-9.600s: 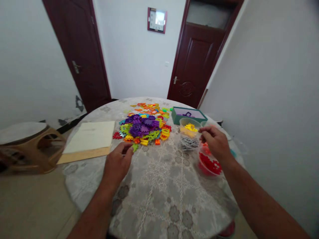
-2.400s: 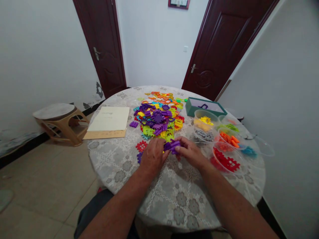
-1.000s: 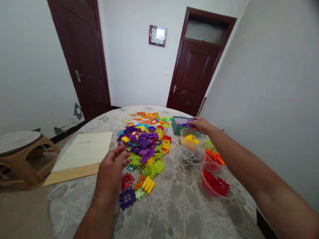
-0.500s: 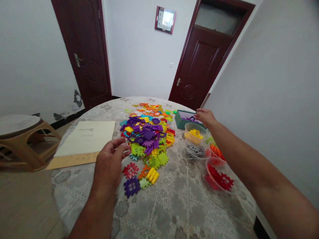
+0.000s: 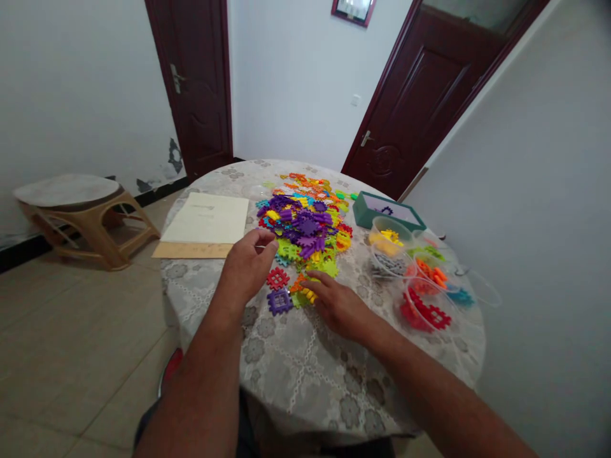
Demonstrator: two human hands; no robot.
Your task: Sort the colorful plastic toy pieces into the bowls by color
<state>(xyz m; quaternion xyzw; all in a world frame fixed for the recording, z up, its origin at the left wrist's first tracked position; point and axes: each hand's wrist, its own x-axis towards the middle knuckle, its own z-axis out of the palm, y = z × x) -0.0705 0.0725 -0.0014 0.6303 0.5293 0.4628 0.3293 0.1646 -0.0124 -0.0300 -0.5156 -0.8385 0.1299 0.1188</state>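
Observation:
My left hand (image 5: 251,264) hovers beside the left edge of a heaped pile of toothed plastic building pieces (image 5: 305,226). Its fingers are loosely curled, with the thumb apart and nothing visible in them. My right hand (image 5: 337,302) reaches in at the near end of the pile, fingers outstretched over a yellow ribbed block (image 5: 309,296) and an orange piece (image 5: 298,284). The hand partly hides the block, so contact is unclear. Left of these lie a red window-shaped piece (image 5: 277,278) and a purple one (image 5: 279,301), with a light green piece (image 5: 300,300) close by.
Clear tubs of sorted pieces stand at the right: yellow (image 5: 389,240), grey (image 5: 389,266), orange (image 5: 432,275) and red (image 5: 424,312). Behind them is a green box (image 5: 365,213) with a purple piece inside. Paper (image 5: 210,219) lies at the left; a stool (image 5: 95,216) stands beyond.
My right hand has moved from the green box back to the yellow block at the pile's near end. My left hand stays beside the pile. The view has tilted down and shifted left.

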